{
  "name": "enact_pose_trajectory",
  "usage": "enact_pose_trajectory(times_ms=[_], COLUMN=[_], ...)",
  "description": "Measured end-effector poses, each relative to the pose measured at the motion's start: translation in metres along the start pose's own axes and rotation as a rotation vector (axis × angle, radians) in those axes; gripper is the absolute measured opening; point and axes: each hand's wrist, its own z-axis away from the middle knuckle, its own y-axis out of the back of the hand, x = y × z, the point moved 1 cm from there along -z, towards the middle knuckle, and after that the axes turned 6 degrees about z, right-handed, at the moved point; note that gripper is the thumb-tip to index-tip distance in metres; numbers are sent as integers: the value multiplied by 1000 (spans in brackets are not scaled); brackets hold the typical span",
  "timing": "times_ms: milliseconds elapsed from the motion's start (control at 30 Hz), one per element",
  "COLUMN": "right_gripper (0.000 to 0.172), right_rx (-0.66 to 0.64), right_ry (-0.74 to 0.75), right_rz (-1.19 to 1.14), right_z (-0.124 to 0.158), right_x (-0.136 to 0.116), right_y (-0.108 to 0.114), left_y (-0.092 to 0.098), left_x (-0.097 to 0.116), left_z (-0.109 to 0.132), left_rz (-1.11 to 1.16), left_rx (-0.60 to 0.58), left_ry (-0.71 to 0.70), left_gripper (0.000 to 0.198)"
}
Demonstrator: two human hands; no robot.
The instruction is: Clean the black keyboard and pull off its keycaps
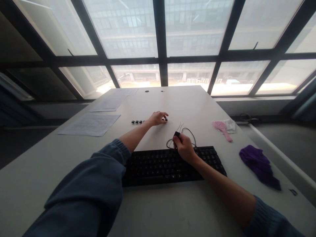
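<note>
A row of small black keycaps [137,122] lies on the white table beyond the keyboard. My left hand [156,118] reaches over the right part of the row, hiding some of it, with thumb and fingertips closed around a black keycap [166,119] at the table surface. Held in my right hand [184,146] is a wire keycap puller [177,134], its black handle in the fist and its two thin wires pointing up and away. That hand is above the upper edge of a black keyboard [158,166], whose cable [194,135] loops behind it.
Printed paper sheets [90,124] lie at the left. To the right are a pink hairbrush [222,130] on a white cloth [230,125], a purple cloth [259,166] and a small dark clip-like item [293,192] near the table edge. Windows stand beyond the table.
</note>
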Motion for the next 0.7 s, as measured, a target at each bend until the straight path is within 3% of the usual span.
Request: enact_pose_trajectory(times_ms=[100,200,333,433,567,700], right_gripper=[31,30,25,21,23,25], right_rx=[20,63,150,90,-48,-61], right_ry=[13,48,228,363,331,250], right_rz=[2,6,124,224,304,306], right_z=[-1,0,2,4,5,5], right_x=[1,1,-8,-18,-19,-8], right_y=[0,0,3,7,15,21], left_y=[10,22,32,34,21,-3], left_x=[11,37,86,116,143,157], left_z=[9,31,86,133,178,192], left_rz=[2,18,24,23,84,137], left_rx=[37,94,57,27,33,56], left_ry=[-16,-45,-80,-80,-36,7], left_gripper=[50,38,28,29,30,32])
